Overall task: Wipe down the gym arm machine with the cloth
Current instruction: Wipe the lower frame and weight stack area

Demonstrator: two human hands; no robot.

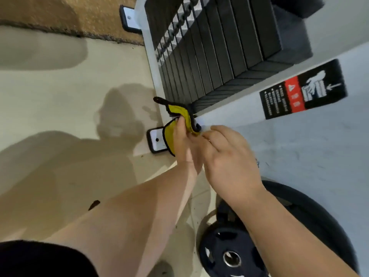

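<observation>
A yellow cloth [180,113] with a black edge is held in front of the white frame [299,146] of the gym machine, near its lower corner. My left hand [184,142] grips the cloth from the left, its thumb over a yellow fold. From the right, my right hand [225,154] pinches the same cloth with its fingertips. Both hands meet just beside the black weight stack [215,48]. Part of the cloth hangs behind my left hand.
A black and red warning sticker [303,89] is on the white frame. A black weight plate [249,246] sits at the lower right. White bolted feet [157,139] [129,18] rest on the beige floor [69,92]; a brown mat [60,15] lies at top left.
</observation>
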